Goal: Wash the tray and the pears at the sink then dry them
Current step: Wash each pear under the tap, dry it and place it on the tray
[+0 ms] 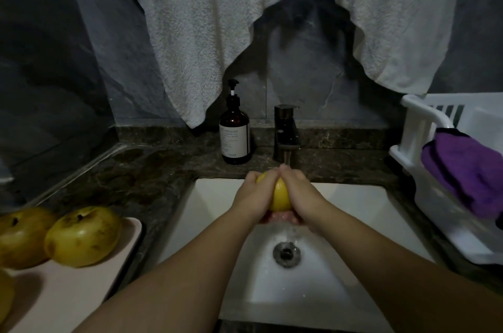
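A yellow pear (280, 196) is held over the white sink (353, 202), right under the dark faucet (284, 134), with water running onto it. My left hand (254, 193) grips its left side and my right hand (302, 193) grips its right side; the fingers wrap under the fruit. On the counter at the left lies a pale pink tray (81, 286). Two yellow-green pears (83, 236) (21, 237) sit on it, and the edge of a third pear (4, 297) shows at the frame's left border.
A brown pump soap bottle (234, 134) stands left of the faucet. A white dish rack (424, 158) with a purple cloth (465, 169) sits on the right counter. A white towel (217, 19) hangs on the dark wall above. The drain (286, 253) lies below the hands.
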`<action>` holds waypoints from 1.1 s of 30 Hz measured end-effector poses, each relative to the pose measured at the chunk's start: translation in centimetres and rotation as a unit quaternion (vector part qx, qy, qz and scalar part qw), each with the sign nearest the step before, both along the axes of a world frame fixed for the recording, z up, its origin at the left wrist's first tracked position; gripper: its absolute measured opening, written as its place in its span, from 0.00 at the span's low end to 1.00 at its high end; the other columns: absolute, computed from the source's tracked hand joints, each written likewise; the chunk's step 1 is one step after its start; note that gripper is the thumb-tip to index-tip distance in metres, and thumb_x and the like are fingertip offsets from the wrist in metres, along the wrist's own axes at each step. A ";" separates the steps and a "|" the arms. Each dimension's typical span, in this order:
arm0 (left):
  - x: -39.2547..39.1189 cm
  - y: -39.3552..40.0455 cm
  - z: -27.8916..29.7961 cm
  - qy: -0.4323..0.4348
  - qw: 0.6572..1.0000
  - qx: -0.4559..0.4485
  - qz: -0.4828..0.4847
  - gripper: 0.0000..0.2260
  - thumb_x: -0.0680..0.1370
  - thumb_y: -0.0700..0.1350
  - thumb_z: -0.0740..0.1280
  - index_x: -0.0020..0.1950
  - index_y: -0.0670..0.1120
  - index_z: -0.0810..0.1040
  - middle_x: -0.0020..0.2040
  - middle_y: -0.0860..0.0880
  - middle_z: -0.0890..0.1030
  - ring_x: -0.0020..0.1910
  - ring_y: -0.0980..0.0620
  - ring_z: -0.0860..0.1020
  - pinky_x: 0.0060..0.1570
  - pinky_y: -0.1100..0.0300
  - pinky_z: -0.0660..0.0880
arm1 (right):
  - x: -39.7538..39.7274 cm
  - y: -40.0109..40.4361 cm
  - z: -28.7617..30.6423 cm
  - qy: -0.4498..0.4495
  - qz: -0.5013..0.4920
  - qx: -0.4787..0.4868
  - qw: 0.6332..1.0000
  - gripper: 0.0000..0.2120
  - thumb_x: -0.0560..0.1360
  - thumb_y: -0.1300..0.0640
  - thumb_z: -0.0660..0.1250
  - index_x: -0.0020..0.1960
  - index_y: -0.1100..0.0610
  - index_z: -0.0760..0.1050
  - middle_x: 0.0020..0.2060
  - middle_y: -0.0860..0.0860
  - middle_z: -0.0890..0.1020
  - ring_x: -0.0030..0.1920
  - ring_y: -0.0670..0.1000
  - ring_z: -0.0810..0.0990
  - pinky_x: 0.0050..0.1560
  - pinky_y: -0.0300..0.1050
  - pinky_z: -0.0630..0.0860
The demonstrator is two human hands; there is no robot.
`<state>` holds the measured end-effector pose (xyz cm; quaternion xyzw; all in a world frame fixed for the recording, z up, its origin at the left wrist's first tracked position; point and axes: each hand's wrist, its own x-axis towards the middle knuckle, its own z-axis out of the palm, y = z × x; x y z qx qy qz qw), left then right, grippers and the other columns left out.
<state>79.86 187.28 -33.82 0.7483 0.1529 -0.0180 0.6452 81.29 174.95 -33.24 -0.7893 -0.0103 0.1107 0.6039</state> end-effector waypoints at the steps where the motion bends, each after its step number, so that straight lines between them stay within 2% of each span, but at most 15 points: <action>1: -0.1 0.0 0.1 0.017 0.999 -0.038 -0.012 0.27 0.69 0.72 0.66 0.59 0.55 0.76 0.54 0.42 0.83 0.48 0.41 0.86 0.46 0.44 0.85 | 0.1 -0.1 0.0 -0.047 0.008 -0.027 0.998 0.19 0.80 0.31 0.55 0.63 0.39 0.70 0.54 0.54 0.79 0.43 0.53 0.84 0.30 0.43 0.79; 3: -0.4 0.3 0.4 0.072 0.984 -0.154 -0.048 0.30 0.73 0.72 0.68 0.63 0.52 0.79 0.56 0.39 0.84 0.47 0.40 0.87 0.44 0.44 0.85 | 0.5 -0.7 -0.5 -0.138 0.040 -0.078 0.987 0.14 0.80 0.35 0.60 0.64 0.36 0.71 0.57 0.50 0.77 0.53 0.53 0.80 0.44 0.51 0.82; 5: -0.7 0.7 0.6 0.102 0.973 -0.196 -0.067 0.31 0.73 0.72 0.69 0.64 0.51 0.80 0.56 0.39 0.84 0.46 0.43 0.87 0.36 0.53 0.84 | 0.6 -1.2 -0.8 -0.158 0.076 -0.072 0.982 0.14 0.79 0.41 0.66 0.64 0.35 0.72 0.61 0.49 0.75 0.58 0.52 0.77 0.56 0.55 0.80; 6: -0.7 0.9 0.6 0.107 0.973 -0.197 -0.061 0.30 0.73 0.72 0.70 0.64 0.52 0.80 0.56 0.39 0.84 0.44 0.43 0.87 0.32 0.56 0.82 | 0.5 -1.3 -0.8 -0.142 0.084 -0.041 0.985 0.13 0.79 0.42 0.67 0.64 0.34 0.73 0.61 0.48 0.76 0.58 0.51 0.77 0.55 0.53 0.80; 8: -0.8 1.2 0.7 0.102 0.976 -0.188 -0.046 0.29 0.73 0.71 0.70 0.64 0.52 0.80 0.55 0.38 0.85 0.41 0.43 0.86 0.27 0.59 0.80 | 0.0 -0.9 -0.3 -0.113 0.076 0.008 0.991 0.09 0.81 0.41 0.64 0.60 0.32 0.75 0.60 0.45 0.77 0.56 0.48 0.78 0.45 0.44 0.78; 11: -0.7 1.5 0.9 0.070 0.980 -0.185 -0.011 0.28 0.73 0.71 0.70 0.64 0.52 0.80 0.56 0.38 0.85 0.43 0.43 0.85 0.27 0.60 0.78 | 0.1 0.1 0.2 -0.107 0.032 0.035 0.993 0.11 0.81 0.39 0.63 0.61 0.34 0.77 0.57 0.43 0.79 0.54 0.46 0.80 0.38 0.38 0.73; 14: -0.4 2.0 1.1 0.016 0.985 -0.163 0.055 0.25 0.73 0.70 0.70 0.59 0.52 0.80 0.56 0.41 0.84 0.50 0.41 0.85 0.33 0.57 0.80 | 0.8 1.8 0.8 -0.075 -0.015 0.077 0.994 0.17 0.79 0.37 0.65 0.63 0.43 0.80 0.55 0.47 0.81 0.53 0.50 0.81 0.41 0.43 0.75; 16: -0.2 2.5 1.1 -0.014 0.989 -0.123 0.084 0.23 0.74 0.70 0.68 0.55 0.53 0.79 0.54 0.42 0.83 0.48 0.41 0.85 0.31 0.58 0.79 | 1.5 3.0 0.9 -0.056 -0.040 0.097 0.993 0.17 0.78 0.38 0.67 0.59 0.47 0.82 0.53 0.49 0.83 0.53 0.52 0.82 0.45 0.46 0.76; 18: 0.0 2.9 0.9 -0.030 0.988 -0.107 0.105 0.25 0.74 0.71 0.68 0.57 0.52 0.78 0.53 0.43 0.83 0.47 0.42 0.85 0.29 0.59 0.78 | 2.3 4.0 0.7 -0.045 -0.071 0.109 0.990 0.15 0.77 0.39 0.68 0.54 0.49 0.84 0.51 0.51 0.84 0.51 0.53 0.82 0.51 0.50 0.79; 20: 0.2 3.2 0.6 -0.041 0.988 -0.102 0.111 0.27 0.73 0.71 0.68 0.60 0.51 0.78 0.53 0.44 0.82 0.47 0.42 0.85 0.27 0.61 0.77 | 3.0 4.6 0.5 -0.047 -0.113 0.086 0.989 0.14 0.77 0.38 0.68 0.48 0.49 0.83 0.47 0.50 0.83 0.48 0.52 0.81 0.49 0.49 0.77; 23: 0.5 3.2 0.2 -0.043 0.990 -0.088 0.100 0.26 0.73 0.71 0.68 0.59 0.53 0.77 0.54 0.45 0.81 0.48 0.44 0.84 0.27 0.60 0.78 | 3.9 4.8 0.7 -0.059 -0.167 0.068 0.982 0.15 0.77 0.39 0.69 0.39 0.49 0.76 0.38 0.47 0.78 0.40 0.48 0.76 0.46 0.47 0.70; 25: 0.5 3.2 0.1 -0.040 0.991 -0.084 0.092 0.24 0.73 0.71 0.68 0.57 0.54 0.76 0.54 0.45 0.81 0.48 0.44 0.84 0.27 0.61 0.78 | 4.3 4.6 1.0 -0.072 -0.169 0.058 0.981 0.17 0.79 0.40 0.67 0.37 0.50 0.74 0.36 0.47 0.78 0.41 0.50 0.77 0.44 0.45 0.69; 28: 0.7 3.3 0.2 -0.035 0.991 -0.084 0.096 0.25 0.73 0.72 0.68 0.59 0.54 0.76 0.54 0.45 0.81 0.46 0.43 0.85 0.25 0.61 0.76 | 4.3 4.2 1.4 -0.093 -0.130 0.000 0.987 0.20 0.83 0.41 0.59 0.40 0.53 0.76 0.36 0.49 0.78 0.39 0.49 0.76 0.36 0.42 0.66; 31: 0.7 3.3 0.2 -0.033 0.990 -0.087 0.103 0.26 0.74 0.72 0.67 0.60 0.53 0.75 0.53 0.44 0.81 0.42 0.43 0.85 0.26 0.62 0.76 | 4.0 3.8 1.2 -0.111 -0.084 -0.061 0.988 0.20 0.86 0.48 0.53 0.47 0.58 0.76 0.39 0.52 0.77 0.45 0.55 0.77 0.45 0.44 0.68; 33: 0.6 3.2 0.3 -0.032 0.990 -0.092 0.106 0.25 0.74 0.72 0.67 0.59 0.54 0.75 0.53 0.44 0.82 0.42 0.43 0.86 0.25 0.62 0.76 | 3.7 3.6 1.2 -0.125 -0.092 -0.086 0.984 0.19 0.86 0.49 0.53 0.50 0.59 0.76 0.40 0.53 0.76 0.47 0.56 0.77 0.48 0.45 0.69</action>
